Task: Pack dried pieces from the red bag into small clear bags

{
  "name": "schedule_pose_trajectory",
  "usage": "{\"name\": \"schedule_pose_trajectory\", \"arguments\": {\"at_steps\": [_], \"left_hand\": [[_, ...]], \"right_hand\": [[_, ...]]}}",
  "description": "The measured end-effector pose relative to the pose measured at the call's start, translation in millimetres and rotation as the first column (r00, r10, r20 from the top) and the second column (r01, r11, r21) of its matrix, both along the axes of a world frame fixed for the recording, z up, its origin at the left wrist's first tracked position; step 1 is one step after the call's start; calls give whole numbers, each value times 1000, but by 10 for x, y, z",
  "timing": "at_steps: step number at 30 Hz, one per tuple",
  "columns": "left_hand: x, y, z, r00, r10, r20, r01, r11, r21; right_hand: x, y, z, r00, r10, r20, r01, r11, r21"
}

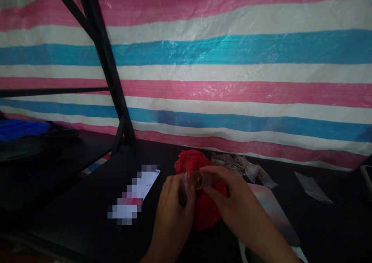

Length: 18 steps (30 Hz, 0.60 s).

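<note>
A striped plastic tarpaulin (232,61) in pink, white and blue fills the back of the view, with a black metal frame (101,61) slanting in front of it on the left. Below runs a dark, dim table (72,201). On it, from larger to smaller: a pale glossy card or board (276,212) at the right, partly under the right forearm; a crumpled red plastic bag (203,212) under and behind the hands; a blurred-out white rectangular item (135,199) left of the hands; a heap of small clear plastic pouches (241,164) just behind the red bag; and one flat clear pouch (312,187) lying well apart at the right.

The left hand (173,212) and the right hand (241,208) meet above the red bag, both sets of fingers pinched on a small clear plastic piece (193,181), probably a little pouch or cup; its exact shape is hard to tell in this light. It is held off the table, between the two thumbs and forefingers.

The work seems to be at the stage of opening or parting this clear piece. The next move would call for a fine, steady pull from both hands, as thin film slips easily.
</note>
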<state>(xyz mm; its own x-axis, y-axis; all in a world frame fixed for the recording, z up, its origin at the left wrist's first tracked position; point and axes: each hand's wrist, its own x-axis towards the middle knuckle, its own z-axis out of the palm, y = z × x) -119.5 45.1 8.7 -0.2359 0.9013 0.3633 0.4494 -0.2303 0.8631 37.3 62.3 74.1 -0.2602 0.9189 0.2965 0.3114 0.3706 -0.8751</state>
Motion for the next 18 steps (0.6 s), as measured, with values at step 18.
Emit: {"name": "schedule_pose_trajectory", "arguments": {"at_steps": [18], "left_hand": [[102,-12,87,988,63,-144,-70,997,-45]], "right_hand": [[-89,-57,18,970,-22,241,-27,979,201]]}}
